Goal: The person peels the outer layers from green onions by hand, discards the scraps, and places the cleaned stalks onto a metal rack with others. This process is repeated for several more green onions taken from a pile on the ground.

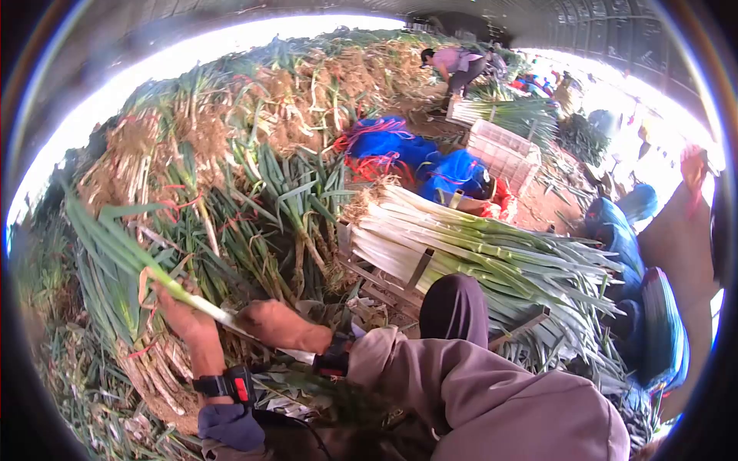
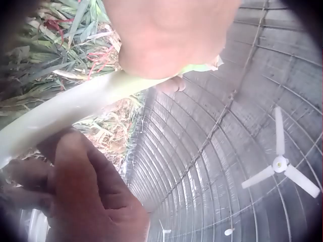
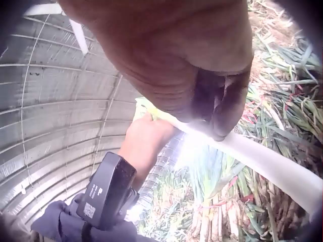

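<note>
A long green onion (image 1: pixel 177 290) slants across the lower left of the head view, its leaves up left and its white stalk down right. My left hand (image 1: pixel 187 321) grips it where the green begins; in the left wrist view, that hand (image 2: pixel 174 38) covers part of the stalk. Farther down, my right hand (image 1: pixel 280 324) holds the white part. Its curled fingers (image 3: pixel 233 108) meet the stalk (image 3: pixel 262 159) in the right wrist view. Beside my left hand, a tied bundle of green onions (image 1: pixel 115 307) stands with leaves upward.
Cleaned green onions (image 1: pixel 461 238) fill a low rack (image 1: pixel 420 269) ahead of my knee (image 1: pixel 455 307). Behind it lie blue netting (image 1: pixel 453 167) and a pale crate (image 1: pixel 503 150). Rooted bundles (image 1: pixel 269 100) are heaped at the back left. Another person (image 1: pixel 457 65) bends over farther off.
</note>
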`<state>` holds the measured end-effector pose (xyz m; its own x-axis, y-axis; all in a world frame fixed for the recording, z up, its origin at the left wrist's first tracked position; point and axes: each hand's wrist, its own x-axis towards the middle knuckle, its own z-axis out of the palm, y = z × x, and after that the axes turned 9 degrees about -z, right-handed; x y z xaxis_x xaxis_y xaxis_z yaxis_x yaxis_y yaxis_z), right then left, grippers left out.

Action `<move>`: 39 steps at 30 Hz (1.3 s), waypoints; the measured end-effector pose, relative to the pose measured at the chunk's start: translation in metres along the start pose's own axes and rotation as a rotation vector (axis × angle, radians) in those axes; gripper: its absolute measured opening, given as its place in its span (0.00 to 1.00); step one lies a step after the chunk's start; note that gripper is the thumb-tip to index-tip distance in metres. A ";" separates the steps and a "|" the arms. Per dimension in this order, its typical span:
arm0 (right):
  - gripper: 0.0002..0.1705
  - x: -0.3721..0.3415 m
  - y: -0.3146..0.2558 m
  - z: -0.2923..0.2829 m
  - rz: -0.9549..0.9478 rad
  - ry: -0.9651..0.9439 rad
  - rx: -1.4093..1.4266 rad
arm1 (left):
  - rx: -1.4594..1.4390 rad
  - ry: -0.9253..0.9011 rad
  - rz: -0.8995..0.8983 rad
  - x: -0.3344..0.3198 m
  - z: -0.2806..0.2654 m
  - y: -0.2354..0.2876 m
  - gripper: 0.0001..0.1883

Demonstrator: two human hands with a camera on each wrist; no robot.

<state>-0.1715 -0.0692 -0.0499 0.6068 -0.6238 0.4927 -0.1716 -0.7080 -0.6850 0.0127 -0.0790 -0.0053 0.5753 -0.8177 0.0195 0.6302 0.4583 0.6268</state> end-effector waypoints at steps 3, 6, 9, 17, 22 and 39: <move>0.15 -0.003 -0.005 0.001 0.002 -0.012 -0.038 | -0.010 0.012 -0.005 0.002 -0.010 0.000 0.17; 0.13 -0.007 -0.014 -0.003 0.024 -0.077 -0.143 | -0.018 -0.001 -0.046 0.002 -0.015 0.001 0.17; 0.14 -0.002 -0.016 -0.001 -0.008 -0.009 -0.251 | 0.038 -0.019 -0.028 -0.002 -0.012 0.001 0.17; 0.09 -0.006 0.007 -0.002 -0.092 -0.128 -0.472 | 0.032 0.002 -0.019 0.007 -0.021 -0.008 0.17; 0.11 0.000 0.008 0.003 0.114 -0.011 -0.120 | -0.055 -0.149 -0.159 -0.001 -0.021 0.000 0.21; 0.11 0.009 0.008 0.034 0.478 0.075 0.742 | -0.140 -0.228 -0.164 -0.003 -0.040 0.037 0.21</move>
<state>-0.1410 -0.0691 -0.0687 0.5425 -0.8362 0.0810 0.1701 0.0149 -0.9853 0.0549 -0.0457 -0.0135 0.3381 -0.9345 0.1116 0.7797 0.3445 0.5228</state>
